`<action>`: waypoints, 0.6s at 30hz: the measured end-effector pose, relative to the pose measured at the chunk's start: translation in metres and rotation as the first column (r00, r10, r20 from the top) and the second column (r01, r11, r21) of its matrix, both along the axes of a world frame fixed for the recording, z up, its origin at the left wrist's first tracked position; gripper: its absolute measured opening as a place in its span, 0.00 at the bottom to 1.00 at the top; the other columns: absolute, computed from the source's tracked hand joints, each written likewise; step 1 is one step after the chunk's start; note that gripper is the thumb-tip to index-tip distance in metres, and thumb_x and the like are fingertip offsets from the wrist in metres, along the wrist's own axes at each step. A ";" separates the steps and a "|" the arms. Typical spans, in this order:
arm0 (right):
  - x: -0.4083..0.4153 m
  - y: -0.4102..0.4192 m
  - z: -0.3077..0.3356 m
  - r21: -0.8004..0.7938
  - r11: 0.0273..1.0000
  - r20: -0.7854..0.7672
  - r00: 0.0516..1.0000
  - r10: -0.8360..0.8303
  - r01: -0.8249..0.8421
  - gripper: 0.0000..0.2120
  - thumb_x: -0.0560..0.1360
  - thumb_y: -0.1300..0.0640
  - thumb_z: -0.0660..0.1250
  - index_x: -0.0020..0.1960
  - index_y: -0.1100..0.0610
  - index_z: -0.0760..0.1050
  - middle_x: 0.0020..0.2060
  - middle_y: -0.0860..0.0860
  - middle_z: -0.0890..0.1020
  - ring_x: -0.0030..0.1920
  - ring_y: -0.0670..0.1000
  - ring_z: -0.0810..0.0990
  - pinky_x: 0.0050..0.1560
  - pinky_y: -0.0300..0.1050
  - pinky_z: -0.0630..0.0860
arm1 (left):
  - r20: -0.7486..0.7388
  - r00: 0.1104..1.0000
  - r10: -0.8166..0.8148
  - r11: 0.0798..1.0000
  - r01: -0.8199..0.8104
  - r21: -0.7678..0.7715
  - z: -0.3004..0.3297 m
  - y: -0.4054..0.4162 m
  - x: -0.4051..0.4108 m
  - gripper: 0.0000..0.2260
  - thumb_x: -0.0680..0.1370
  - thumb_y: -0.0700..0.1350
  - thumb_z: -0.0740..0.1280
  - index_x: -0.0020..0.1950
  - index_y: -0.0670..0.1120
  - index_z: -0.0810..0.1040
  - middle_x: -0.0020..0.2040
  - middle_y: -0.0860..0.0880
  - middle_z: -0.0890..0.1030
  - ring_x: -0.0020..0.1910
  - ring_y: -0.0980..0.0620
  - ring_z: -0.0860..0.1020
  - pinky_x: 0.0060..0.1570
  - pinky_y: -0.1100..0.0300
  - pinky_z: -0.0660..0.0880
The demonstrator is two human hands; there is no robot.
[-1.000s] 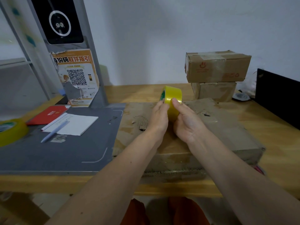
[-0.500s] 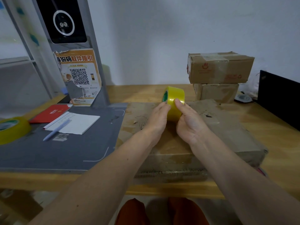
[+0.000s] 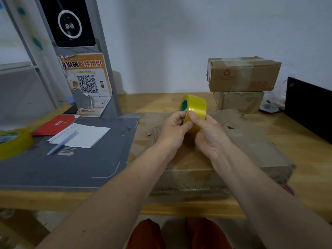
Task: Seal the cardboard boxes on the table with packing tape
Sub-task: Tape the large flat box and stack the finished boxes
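A yellow tape roll (image 3: 196,107) with a green core is held upright above a large flat cardboard box (image 3: 251,141) in the middle of the table. My left hand (image 3: 175,127) grips the roll's left edge, fingers curled at its face. My right hand (image 3: 209,135) holds it from the right and below, its thumb pressed on the roll's outer band next to the left thumb. Two smaller cardboard boxes are stacked at the back right, the upper box (image 3: 242,74) on the lower box (image 3: 239,101).
A grey mat (image 3: 71,162) covers the table's left part, carrying a white notepad (image 3: 86,135), a pen (image 3: 62,143) and a red booklet (image 3: 55,124). A second yellow tape roll (image 3: 12,142) lies at the far left. A grey stand with a QR poster (image 3: 86,85) rises behind. A black panel (image 3: 309,106) stands at right.
Both hands stayed on the roll over the flat box. My thumbs have closed together on the roll's outer band, and the roll has turned slightly.
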State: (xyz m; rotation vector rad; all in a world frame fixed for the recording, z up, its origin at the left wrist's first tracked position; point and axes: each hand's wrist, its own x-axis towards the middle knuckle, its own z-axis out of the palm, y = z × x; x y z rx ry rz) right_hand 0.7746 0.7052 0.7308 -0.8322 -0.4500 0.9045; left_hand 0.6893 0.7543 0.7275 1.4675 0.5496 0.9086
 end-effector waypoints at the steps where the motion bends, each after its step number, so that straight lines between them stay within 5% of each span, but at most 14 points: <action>1: 0.001 0.000 0.000 0.002 1.000 0.014 1.000 0.016 -0.016 0.14 0.70 0.65 0.71 0.55 0.62 0.79 0.55 0.61 0.81 0.63 0.59 0.76 0.68 0.52 0.70 | 0.014 1.000 -0.003 1.000 0.003 -0.006 0.000 0.001 0.000 0.09 0.79 0.34 0.67 0.57 0.43 0.80 0.49 0.47 0.83 0.51 0.52 0.79 0.57 0.58 0.74; 5: 0.002 -0.002 -0.001 -0.029 0.999 0.051 0.998 0.034 -0.032 0.24 0.63 0.63 0.75 0.59 0.61 0.79 0.59 0.61 0.80 0.66 0.60 0.74 0.71 0.57 0.66 | 0.042 0.999 -0.026 0.999 0.027 -0.020 0.001 0.000 -0.001 0.12 0.78 0.35 0.69 0.59 0.44 0.81 0.51 0.48 0.84 0.52 0.54 0.80 0.59 0.59 0.74; 13: 0.002 0.001 0.002 -0.081 0.997 0.014 1.000 -0.004 0.005 0.31 0.57 0.63 0.67 0.61 0.63 0.77 0.49 0.60 0.79 0.56 0.58 0.76 0.66 0.55 0.70 | 0.024 0.999 -0.038 0.999 0.037 0.032 -0.002 -0.001 0.002 0.10 0.77 0.35 0.71 0.55 0.47 0.83 0.51 0.47 0.85 0.52 0.52 0.82 0.59 0.58 0.76; 18: 0.002 0.000 0.001 -0.059 0.998 0.021 1.000 0.021 -0.020 0.23 0.64 0.70 0.62 0.57 0.61 0.77 0.49 0.60 0.77 0.54 0.58 0.75 0.59 0.52 0.73 | 0.032 0.998 -0.048 0.998 0.046 0.040 -0.001 -0.001 0.001 0.09 0.77 0.36 0.70 0.53 0.48 0.83 0.48 0.51 0.85 0.49 0.56 0.82 0.53 0.65 0.76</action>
